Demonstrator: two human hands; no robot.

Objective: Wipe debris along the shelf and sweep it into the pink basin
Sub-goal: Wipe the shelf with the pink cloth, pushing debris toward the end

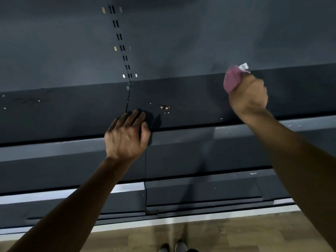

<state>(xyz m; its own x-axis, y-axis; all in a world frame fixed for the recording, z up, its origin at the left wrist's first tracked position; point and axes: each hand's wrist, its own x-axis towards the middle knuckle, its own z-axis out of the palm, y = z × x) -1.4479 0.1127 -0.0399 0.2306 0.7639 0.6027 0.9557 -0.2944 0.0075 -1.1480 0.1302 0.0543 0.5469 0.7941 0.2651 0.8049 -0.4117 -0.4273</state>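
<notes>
Two bare hands work a dark shelf (181,91): the right hand (248,95) clenches a pink cloth (231,80) near the back edge, the left hand (127,135) lies flat and released at the front edge. Crumbs (165,107) sit mid-shelf between them. A firm, flat drag toward the front edge would likely gather them best. The pink basin is out of view; the cloth's white tag (244,66) cannot be read

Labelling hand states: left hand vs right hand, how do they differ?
Left hand lies open, fingers straight, on the shelf's front edge; right hand is curled round a pink cloth, farther back. Left is sharp, right is motion-blurred. Both reach over the same shelf, flanking the debris.
</notes>
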